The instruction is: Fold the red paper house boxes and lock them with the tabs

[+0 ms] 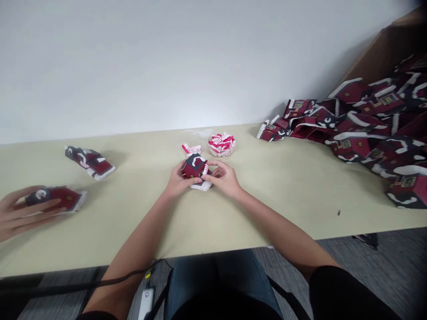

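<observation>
You are holding the small house (pixel 194 168) at the middle of the frame, just above the table (pixel 273 191) or resting on it; the hands are hiding which. Your left hand (pixel 178 180) is gripping its left side, the thumb lying across the near face. Your right hand (pixel 225 178) is closing on a striped strip (pixel 206 169), its thumb tip at the lower end and its forefinger by the upper end; how firmly it is pressing, you cannot tell.

The strip is lying along the house's right side, so your right hand is the nearer one. Its long axis is running steeply up the frame, the top leaning slightly right, and it seems to be touching the house.

The house is showing dark red walls, a dark roof with a curved white trim facing up, and a white-edged base pointing toward the bottom of the frame. The strip is white with red bands. Beyond the house, a clear bowl (pixel 222 154) is holding more striped pieces (pixel 223 141).
</observation>
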A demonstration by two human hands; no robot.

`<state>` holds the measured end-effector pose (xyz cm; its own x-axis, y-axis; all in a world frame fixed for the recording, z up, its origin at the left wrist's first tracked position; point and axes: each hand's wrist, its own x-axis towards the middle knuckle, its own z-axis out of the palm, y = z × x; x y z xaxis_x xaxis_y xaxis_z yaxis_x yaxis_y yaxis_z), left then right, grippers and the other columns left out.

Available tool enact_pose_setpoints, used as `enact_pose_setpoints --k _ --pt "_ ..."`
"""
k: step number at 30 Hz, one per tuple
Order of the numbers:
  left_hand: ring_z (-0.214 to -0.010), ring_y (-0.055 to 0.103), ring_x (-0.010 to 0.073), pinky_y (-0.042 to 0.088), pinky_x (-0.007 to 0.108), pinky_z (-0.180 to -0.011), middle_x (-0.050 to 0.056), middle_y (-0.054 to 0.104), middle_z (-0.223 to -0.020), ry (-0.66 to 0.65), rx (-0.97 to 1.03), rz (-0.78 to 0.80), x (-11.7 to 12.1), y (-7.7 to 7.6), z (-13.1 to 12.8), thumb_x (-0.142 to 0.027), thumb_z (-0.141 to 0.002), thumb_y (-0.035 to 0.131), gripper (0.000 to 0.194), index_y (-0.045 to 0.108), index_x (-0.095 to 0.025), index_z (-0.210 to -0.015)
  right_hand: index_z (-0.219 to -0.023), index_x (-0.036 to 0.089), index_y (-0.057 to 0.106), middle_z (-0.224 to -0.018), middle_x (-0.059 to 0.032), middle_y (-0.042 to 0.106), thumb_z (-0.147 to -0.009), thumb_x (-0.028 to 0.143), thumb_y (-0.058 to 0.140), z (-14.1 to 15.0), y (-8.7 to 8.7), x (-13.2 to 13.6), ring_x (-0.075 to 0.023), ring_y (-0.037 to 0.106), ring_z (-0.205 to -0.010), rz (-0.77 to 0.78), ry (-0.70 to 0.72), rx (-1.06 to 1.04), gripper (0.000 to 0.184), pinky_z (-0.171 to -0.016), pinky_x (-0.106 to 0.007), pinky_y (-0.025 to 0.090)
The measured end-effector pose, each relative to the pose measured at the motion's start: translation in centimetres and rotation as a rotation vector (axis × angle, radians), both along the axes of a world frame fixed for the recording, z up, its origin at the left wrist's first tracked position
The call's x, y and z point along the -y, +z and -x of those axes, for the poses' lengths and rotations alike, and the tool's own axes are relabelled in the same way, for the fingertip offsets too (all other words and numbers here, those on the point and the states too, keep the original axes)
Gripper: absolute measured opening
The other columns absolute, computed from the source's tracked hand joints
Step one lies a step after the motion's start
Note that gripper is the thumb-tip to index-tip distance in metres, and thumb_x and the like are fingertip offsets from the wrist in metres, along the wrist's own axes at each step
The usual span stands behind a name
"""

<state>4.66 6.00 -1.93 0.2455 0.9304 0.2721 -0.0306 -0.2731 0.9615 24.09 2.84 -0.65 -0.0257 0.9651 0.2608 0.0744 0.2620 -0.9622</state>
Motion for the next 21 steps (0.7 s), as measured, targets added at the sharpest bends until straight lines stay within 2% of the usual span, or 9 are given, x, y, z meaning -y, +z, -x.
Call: enact_pose_setpoints --k 3,8,11,21 --pt "-0.112 0.064 0.0322 0.053 0.042 -0.096 0.013 0.067 -0.122 0.019 -0.008 0.0 0.07 -0.07 -0.13 -0.03 -0.051 0.094 0.089 0.058 -0.018 -0.132 -0.104 0.02 0.07 -0.08 -0.0009 0.067 -0.062 0.045 0.083 0.25 0.07 0.24 -0.011 0.052 -0.057 -0.011 -0.048 0.002 0.051 -0.056 -0.026 0.046" --pt "-0.115 0.062 0.0336 0.052 0.044 -0.097 0.014 0.066 -0.125 0.055 -0.043 -0.027 0.39 0.11 -0.56 -0.032 -0.049 0.094 0.09 0.059 -0.017 -0.13 -0.101 0.021 0.072 -0.099 -0.0049 0.071 -0.064 0.046 0.081 0.83 0.26 0.7 -0.0111 0.054 -0.059 -0.051 -0.131 0.003 0.045 -0.057 -0.027 0.047" --pt "-0.116 0.061 0.034 0.052 0.043 -0.097 0.014 0.066 -0.125 0.069 -0.052 -0.03 0.55 0.23 -0.8 -0.033 -0.048 0.094 0.09 0.059 -0.016 -0.129 -0.101 0.021 0.072 -0.102 -0.0053 0.072 -0.065 0.046 0.08 1.06 0.38 0.87 -0.0111 0.054 -0.059 -0.04 -0.171 0.005 0.045 -0.057 -0.028 0.047" --pt "-0.105 0.066 0.0305 0.055 0.04 -0.09 0.012 0.069 -0.117 0.094 0.007 0.004 0.45 0.47 -0.86 -0.034 -0.049 0.094 0.086 0.061 -0.016 -0.126 -0.1 0.024 0.076 -0.099 -0.0051 0.071 -0.065 0.048 0.081 0.81 0.14 0.79 -0.0123 0.053 -0.058 -0.05 -0.146 0.014 0.042 -0.055 -0.029 0.046"
